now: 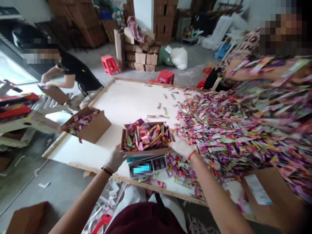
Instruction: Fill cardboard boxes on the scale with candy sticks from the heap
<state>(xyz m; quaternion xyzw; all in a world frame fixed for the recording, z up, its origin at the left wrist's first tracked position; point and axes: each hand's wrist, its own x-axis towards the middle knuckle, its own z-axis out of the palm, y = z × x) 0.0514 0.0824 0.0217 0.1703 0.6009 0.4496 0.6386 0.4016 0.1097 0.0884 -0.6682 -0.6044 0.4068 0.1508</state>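
A cardboard box [156, 152] filled with small colourful packets [143, 135] rests on a digital weighing scale [159, 162] with a lit blue display. My left hand [115, 160], in a white glove, grips the box's left side near the front corner. On the opposite side, my gloved right hand [182, 148] holds the right end of the box. The fingertips of both hands are partly hidden against the cardboard. Just beyond my right hand begins a large heap of the same packets [226, 136].
Another packet-filled box [95, 128] stands left on the white, wood-edged table [126, 97]. At right front is a cardboard box [270, 195] with a label. One person [78, 70] bends at the left; another person's arm [263, 70] reaches over the heap. Red stools [165, 77] stand behind.
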